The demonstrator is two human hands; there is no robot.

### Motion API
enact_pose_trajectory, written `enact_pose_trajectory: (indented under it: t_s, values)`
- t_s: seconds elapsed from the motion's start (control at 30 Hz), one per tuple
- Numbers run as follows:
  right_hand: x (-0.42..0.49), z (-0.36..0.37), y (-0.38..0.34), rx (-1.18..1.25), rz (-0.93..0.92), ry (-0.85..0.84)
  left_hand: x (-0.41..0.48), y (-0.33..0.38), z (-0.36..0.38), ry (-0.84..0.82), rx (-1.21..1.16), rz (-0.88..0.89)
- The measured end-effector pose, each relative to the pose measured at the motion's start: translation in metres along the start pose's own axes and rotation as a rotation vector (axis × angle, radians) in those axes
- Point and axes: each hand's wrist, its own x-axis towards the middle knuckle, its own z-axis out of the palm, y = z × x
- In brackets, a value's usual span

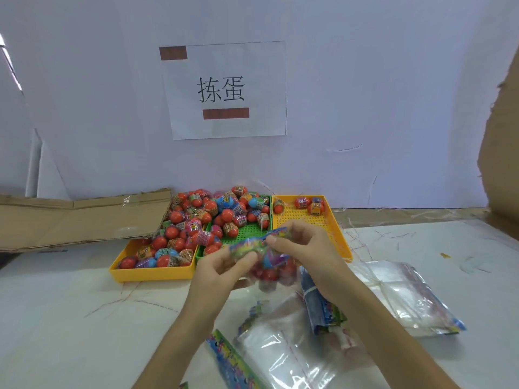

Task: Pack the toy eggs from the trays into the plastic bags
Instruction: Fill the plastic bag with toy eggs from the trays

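The white tabletop (70, 318) carried three trays: a left yellow tray (151, 272) and green tray (247, 234) heaped with toy eggs (196, 217), and a right yellow tray (306, 217) holding few. Above loose plastic bags (398, 293), the left hand (222, 265) and right hand (303, 245) each had a pinching grip on the printed top of a filled bag (269, 265) of eggs.

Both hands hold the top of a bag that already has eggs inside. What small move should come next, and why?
Probably press the colourful top strip closed. The left hand and right hand both pinch the top of the bag, and red eggs already fill its bottom, so sealing seems the likely next step.
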Motion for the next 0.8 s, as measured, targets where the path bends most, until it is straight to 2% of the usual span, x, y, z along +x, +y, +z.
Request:
enact_pose_trajectory:
  t_s: [0.1, 0.2, 0.27, 0.4, 0.57, 0.7, 0.8]
  values:
    - [0.000, 0.004, 0.002, -0.049, -0.035, 0.097, 0.001, -0.003, 0.001, 0.045, -0.015, 0.032]
    - [0.000, 0.006, 0.001, -0.031, -0.027, 0.088, 0.001, 0.000, 0.002, 0.071, -0.030, 0.044]
    - [0.001, 0.005, 0.002, 0.030, 0.018, 0.103, 0.002, 0.001, -0.001, 0.081, -0.076, 0.002]
    - [0.005, -0.003, 0.003, 0.106, 0.017, 0.251, 0.004, 0.001, -0.005, -0.030, -0.098, -0.134]
    - [0.005, 0.000, 0.006, 0.119, 0.008, 0.343, 0.003, 0.000, -0.003, -0.036, -0.135, -0.067]
    - [0.004, 0.004, 0.005, 0.260, 0.073, 0.404, 0.001, -0.004, 0.001, -0.044, 0.107, 0.037]
    - [0.003, 0.008, 0.002, 0.376, 0.150, 0.348, -0.001, -0.006, 0.005, -0.031, 0.165, 0.112]
